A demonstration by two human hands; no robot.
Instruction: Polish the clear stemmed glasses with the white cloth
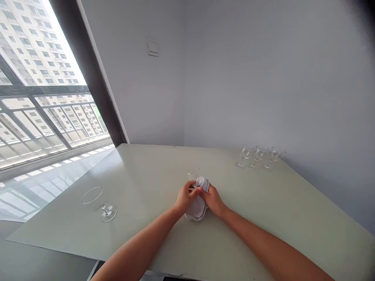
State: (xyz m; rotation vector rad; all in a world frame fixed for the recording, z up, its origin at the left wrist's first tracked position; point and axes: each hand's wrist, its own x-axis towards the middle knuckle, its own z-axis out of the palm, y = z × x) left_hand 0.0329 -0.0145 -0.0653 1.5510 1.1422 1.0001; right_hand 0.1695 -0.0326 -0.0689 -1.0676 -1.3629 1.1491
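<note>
**We grip a wine glass (193,174) through a white cloth (197,207)**
Our left hand (185,197) and right hand (213,201) both close around the cloth, the glass's rim showing above it, mid-table on the pale green tabletop (140,187). Another glass (108,213) lies on its side to the left; three upright glasses (259,157) stand near the far edge.

**Pale room corner beside a tall window**

Grey walls (263,78) met at a corner, a light switch (152,47) on the left one. Beyond the dark-framed window (84,74), a railing (58,117) and apartment tower (32,47) stood in bright daylight, which glared across the pale green table (293,210).
</note>
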